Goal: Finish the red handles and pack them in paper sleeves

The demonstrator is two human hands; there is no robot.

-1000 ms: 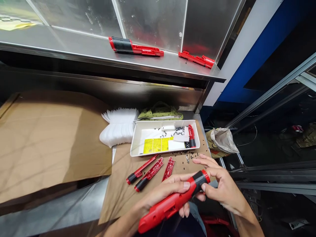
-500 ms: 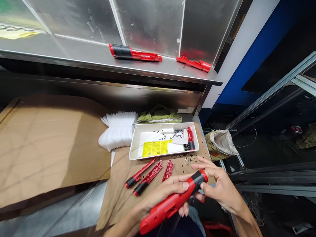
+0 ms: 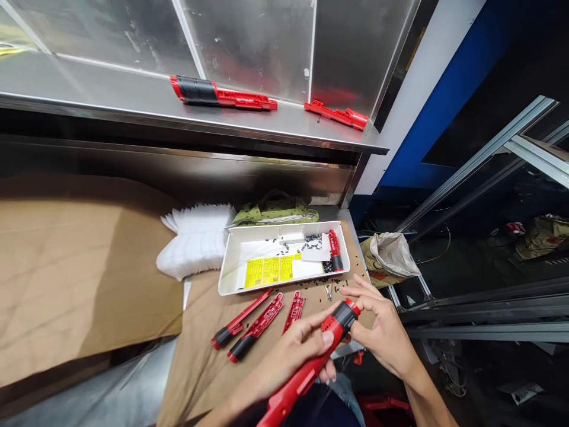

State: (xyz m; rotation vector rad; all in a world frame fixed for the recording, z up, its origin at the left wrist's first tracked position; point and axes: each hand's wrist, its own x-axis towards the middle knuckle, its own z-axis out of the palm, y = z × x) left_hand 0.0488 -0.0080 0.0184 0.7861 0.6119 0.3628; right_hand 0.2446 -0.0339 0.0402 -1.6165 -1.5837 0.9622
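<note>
Watching from my station, I see both hands together on a red tool [image 3: 306,375], with a black collar [image 3: 341,316] near its far end. The left hand [image 3: 297,351] clamps the body, thumb pressed on top, while the right hand [image 3: 381,333] pinches the collar end. The tool is held off the near edge of the cardboard [image 3: 191,367], its tail running out of view. The work in hand looks like fitting at that collar, and I judge the next move calls for a steady left grip while the right turns it. Just beyond lie three red parts [image 3: 255,327]. Past them, black bits [image 3: 333,286] scatter before a white tray [image 3: 231,273] holding a yellow sheet [image 3: 267,273] and another red part [image 3: 335,252]. Two more red parts [image 3: 338,115] rest on the steel shelf [image 3: 133,89] above.
</note>
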